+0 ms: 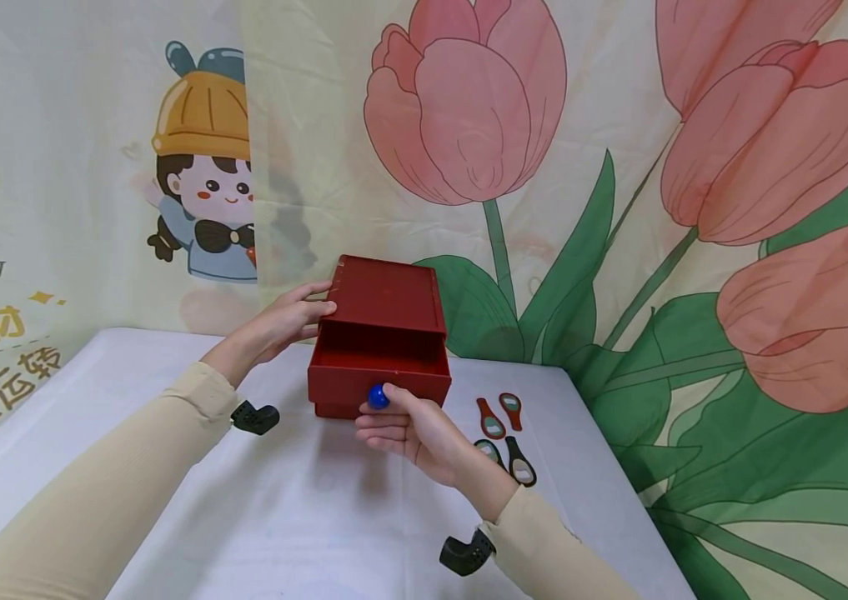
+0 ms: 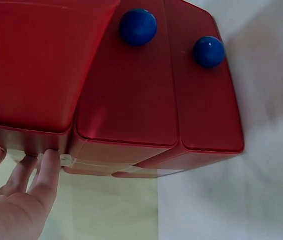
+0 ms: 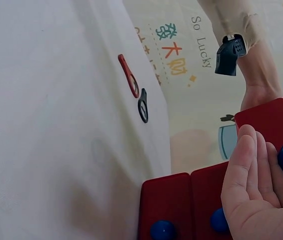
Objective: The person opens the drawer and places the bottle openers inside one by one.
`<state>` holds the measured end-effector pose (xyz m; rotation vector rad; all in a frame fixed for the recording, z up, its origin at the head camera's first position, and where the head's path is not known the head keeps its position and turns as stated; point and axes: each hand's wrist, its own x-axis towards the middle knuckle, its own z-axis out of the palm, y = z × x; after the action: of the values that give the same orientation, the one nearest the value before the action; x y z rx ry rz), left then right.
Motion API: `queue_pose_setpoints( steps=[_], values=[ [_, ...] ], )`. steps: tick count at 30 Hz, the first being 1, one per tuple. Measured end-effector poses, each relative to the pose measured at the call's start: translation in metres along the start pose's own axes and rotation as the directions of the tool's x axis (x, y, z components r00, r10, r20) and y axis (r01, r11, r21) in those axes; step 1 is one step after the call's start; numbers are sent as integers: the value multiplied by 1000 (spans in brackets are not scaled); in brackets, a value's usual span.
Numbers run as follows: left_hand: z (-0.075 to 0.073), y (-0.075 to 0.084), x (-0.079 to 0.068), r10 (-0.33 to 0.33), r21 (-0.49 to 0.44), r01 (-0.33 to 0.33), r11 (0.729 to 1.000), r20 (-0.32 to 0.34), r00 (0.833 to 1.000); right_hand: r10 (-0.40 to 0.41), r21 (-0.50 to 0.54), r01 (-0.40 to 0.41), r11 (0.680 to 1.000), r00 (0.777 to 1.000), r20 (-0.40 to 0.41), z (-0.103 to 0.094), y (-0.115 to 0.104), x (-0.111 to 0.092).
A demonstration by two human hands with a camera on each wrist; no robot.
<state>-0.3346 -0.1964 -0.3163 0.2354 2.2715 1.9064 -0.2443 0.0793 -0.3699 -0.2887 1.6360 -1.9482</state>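
A small dark red drawer cabinet (image 1: pixel 388 292) stands on the table, its top drawer (image 1: pixel 348 377) pulled out, with the visible inside showing bare red. At the drawer's front, my right hand (image 1: pixel 419 435) pinches the round blue knob (image 1: pixel 378 397) by the thumb, the other fingers stretched out beside and below it. My left hand (image 1: pixel 284 323) rests along the cabinet's left side; its fingers (image 2: pixel 48 172) lie against the side wall in the left wrist view. Two lower drawers (image 2: pixel 131 105) with blue knobs (image 2: pixel 209 52) are closed.
Right of the cabinet lie red tags (image 1: pixel 492 419) and black tags (image 1: pixel 521 462), each with a rounded head and narrow tail. A white cloth covers the table (image 1: pixel 303 533). Behind hangs a printed curtain (image 1: pixel 318 125) with tulips.
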Motion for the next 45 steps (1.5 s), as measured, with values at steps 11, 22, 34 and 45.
queue_pose_setpoints(
  steps=[11,22,34,45],
  values=[
    [1,0,-2,2,9,-2,1000,-2,1000,-1,1,1,1000,1000,0,1,2,-2],
    [1,0,-3,7,8,-7,1000,-1,1000,-7,-1,7,1000,1000,1,2,4,-4],
    [1,0,-3,8,12,-8,1000,-3,1000,-5,-15,5,1000,1000,10,1,5,-4],
    [1,1,-2,8,4,-8,1000,3,1000,-1,-89,5,996,999,42,-6,5,-8]
  ],
)
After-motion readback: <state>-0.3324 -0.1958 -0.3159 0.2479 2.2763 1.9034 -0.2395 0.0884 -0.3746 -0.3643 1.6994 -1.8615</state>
